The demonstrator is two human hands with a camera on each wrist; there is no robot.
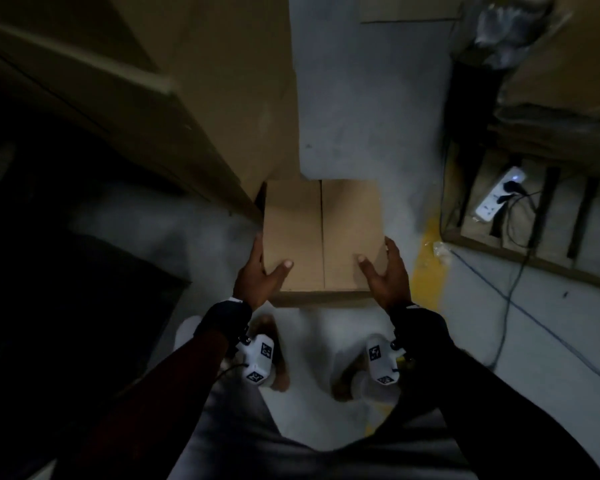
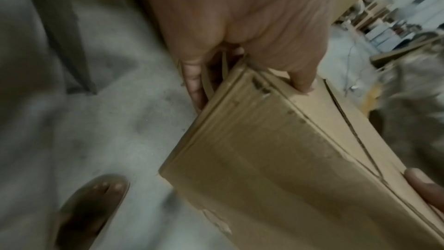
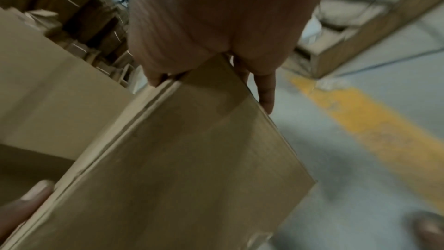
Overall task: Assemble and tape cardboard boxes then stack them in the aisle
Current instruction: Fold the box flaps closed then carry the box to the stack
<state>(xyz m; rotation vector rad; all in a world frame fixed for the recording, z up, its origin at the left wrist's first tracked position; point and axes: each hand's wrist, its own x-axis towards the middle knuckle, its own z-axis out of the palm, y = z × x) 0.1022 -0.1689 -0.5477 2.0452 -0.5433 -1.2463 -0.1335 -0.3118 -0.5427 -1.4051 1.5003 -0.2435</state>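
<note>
While both hands [image 1: 257, 278] [image 1: 385, 275] hold box [image 1: 323, 237], wrist-only underside fingers [image 2: 194, 85]

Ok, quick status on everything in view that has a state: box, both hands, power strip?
Cardboard box: flaps shut, centre seam visible, tape not discernible; held above the floor.
Left hand: grips the box's left side, thumb on top.
Right hand: grips the box's right side, thumb on top.
Power strip: light on, one plug in.

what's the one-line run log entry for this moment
phase: carrying | item: cardboard box, top seam untaped | left hand: grips left side | right hand: grips right side | position: above grey floor, beside tall box stack
</note>
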